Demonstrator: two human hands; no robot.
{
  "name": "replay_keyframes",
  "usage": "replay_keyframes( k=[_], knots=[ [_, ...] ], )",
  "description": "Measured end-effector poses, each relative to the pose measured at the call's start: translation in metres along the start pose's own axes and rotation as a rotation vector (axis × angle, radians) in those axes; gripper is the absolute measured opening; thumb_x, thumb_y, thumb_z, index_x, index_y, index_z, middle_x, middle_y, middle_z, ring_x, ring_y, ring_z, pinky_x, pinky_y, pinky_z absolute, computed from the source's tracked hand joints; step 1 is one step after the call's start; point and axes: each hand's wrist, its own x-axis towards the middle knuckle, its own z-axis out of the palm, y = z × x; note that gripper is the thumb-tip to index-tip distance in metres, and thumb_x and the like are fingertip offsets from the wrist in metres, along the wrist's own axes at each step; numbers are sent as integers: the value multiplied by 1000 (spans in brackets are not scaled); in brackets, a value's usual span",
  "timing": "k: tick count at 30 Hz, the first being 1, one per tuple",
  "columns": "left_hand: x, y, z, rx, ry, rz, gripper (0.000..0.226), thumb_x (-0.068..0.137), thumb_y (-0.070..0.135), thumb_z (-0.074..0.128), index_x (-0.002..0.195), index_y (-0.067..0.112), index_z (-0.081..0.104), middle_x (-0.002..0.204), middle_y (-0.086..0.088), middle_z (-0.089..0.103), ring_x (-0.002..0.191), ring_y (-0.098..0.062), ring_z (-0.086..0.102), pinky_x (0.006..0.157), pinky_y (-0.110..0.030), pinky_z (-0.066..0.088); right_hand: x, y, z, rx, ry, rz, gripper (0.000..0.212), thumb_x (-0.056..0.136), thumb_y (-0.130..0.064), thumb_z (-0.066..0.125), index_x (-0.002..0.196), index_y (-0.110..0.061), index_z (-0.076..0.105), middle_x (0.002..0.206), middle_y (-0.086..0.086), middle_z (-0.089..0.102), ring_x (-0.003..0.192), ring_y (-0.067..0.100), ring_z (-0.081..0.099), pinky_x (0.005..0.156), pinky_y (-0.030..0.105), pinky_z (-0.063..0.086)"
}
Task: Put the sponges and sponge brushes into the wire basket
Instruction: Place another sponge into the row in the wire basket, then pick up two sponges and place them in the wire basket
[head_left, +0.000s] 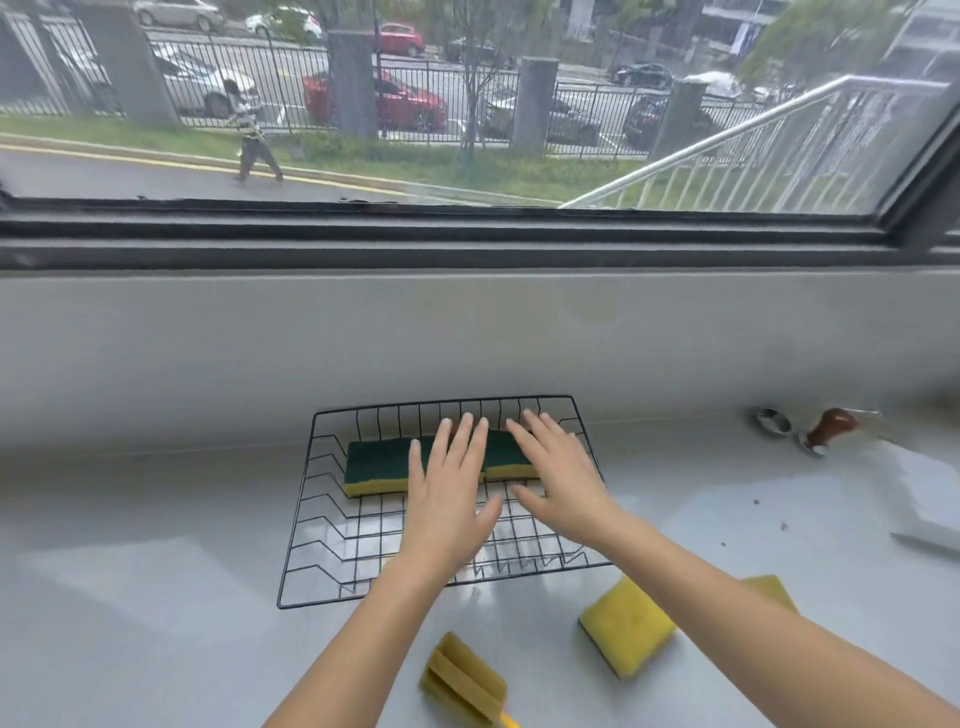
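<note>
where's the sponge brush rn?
Head view, bottom centre: the sponge brush lies on the counter outside the wire basket, just in front of its near edge, left of the yellow sponge.

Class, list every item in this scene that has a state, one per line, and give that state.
Basket: on counter, holds two sponges.
Left green sponge: in basket, green side up.
Right green sponge: in basket, partly under hands.
Yellow sponge: on counter, outside basket.
Sponge brush: on counter, outside basket.
Left hand: open, flat.
Right hand: open, flat.
</note>
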Motion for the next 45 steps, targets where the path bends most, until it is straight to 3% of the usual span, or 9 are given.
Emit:
replay_keyframes(
  k=[14,20,27,37,40,45],
  knots=[
    [-52,85,-31,36,-10,94,77,92,45,42,148,23,-6,159,5,-6,145,-16,-14,115,-44,-12,-94,0,-44,79,124,-43,71,91,-26,54,149,-29,13,161,-3,8,148,14,-2,119,43,1],
    [-69,132,-11,39,-56,82,74,92,33,42,148,21,-5,160,8,-4,146,-16,-11,117,-45,-8,-120,32,-43,114,109,-68,73,89,-22,55,149,-25,14,161,-5,7,147,12,-2,119,42,3],
    [-87,175,19,32,-174,56,76,93,43,42,149,21,-5,159,6,-6,146,-15,-12,117,-44,-9,-160,78,-46,126,83,-42,70,89,-22,55,148,-33,18,160,-6,12,148,15,3,119,45,8],
    [-83,222,67,27,-241,56,80,91,44,45,148,20,-5,160,2,-4,146,-16,-7,118,-44,-5,-190,149,-47,67,15,20,66,90,-28,54,147,-28,21,160,1,14,147,20,10,118,43,16],
    [-84,223,76,-4,-276,47,78,91,41,48,149,19,0,160,0,0,147,-17,-3,119,-41,1,-191,169,-41,142,-17,120,64,88,-27,56,145,-25,27,157,5,20,145,23,16,116,39,20],
    [-92,211,93,-1,-356,-9,77,90,37,48,148,15,3,159,-2,1,147,-21,-3,120,-39,5,-193,202,-22,138,-155,325,63,88,-34,55,144,-26,26,157,6,17,144,25,13,110,45,31]
  ],
)
